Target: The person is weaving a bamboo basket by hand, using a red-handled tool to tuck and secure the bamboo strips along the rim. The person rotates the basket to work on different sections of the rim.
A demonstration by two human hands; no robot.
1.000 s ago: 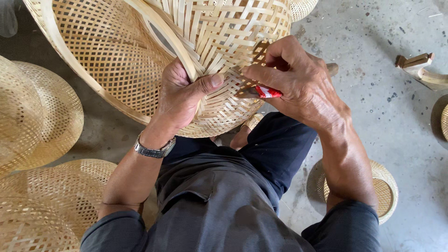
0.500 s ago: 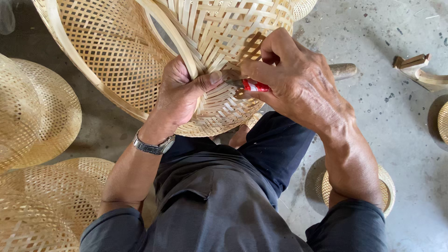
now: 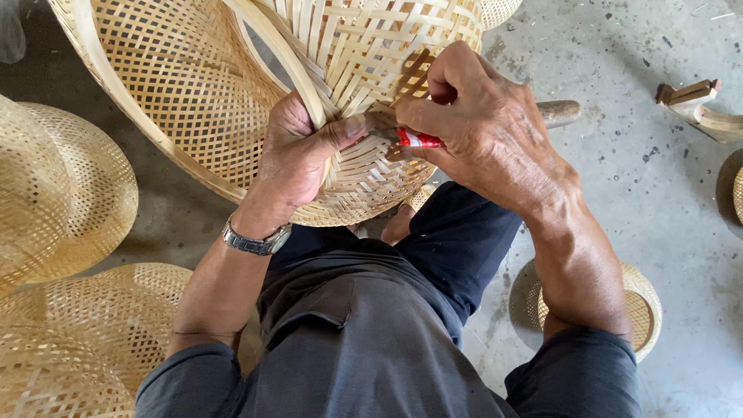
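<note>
Item: large pale woven bamboo basket [image 3: 232, 101], domed, open lattice weave. Location: upper centre and upper left of the frame, resting against the person's knees, with loose upright splints fanning out along the upper edge.

Left hand [image 3: 298, 155]: closed round a wide flat bamboo rim strip [image 3: 275, 50], thumb pressed across the weave near the working point. Steel wristwatch [image 3: 255, 241] on the wrist below.

Right hand [image 3: 487, 128]: centre right, fingers curled tight, pinching a small red-handled tool [image 3: 418, 139] whose tip meets the weave just beside the left thumb. The tip itself is hidden; whether it is a blade or a spike cannot be told.

Surroundings: more pale woven bamboo baskets [image 3: 62, 201] stacked at the left edge and lower left; a small round woven piece [image 3: 646, 310] on the grey concrete floor [image 3: 619, 178] at lower right; wooden offcuts [image 3: 696, 104] at upper right; a wooden handle [image 3: 561, 112] lying behind the right hand.

Risks, judged:
- The tool tip works close to the left thumb; a slip through the lattice could drive it into that thumb.
- A hard prying force could split a thin splint or open a gap in the weave.
- If the left hand's hold on the rim strip loosens, the strip could spring back and undo the tucked splints.
- The basket is propped only on the knees and could roll off.
</note>
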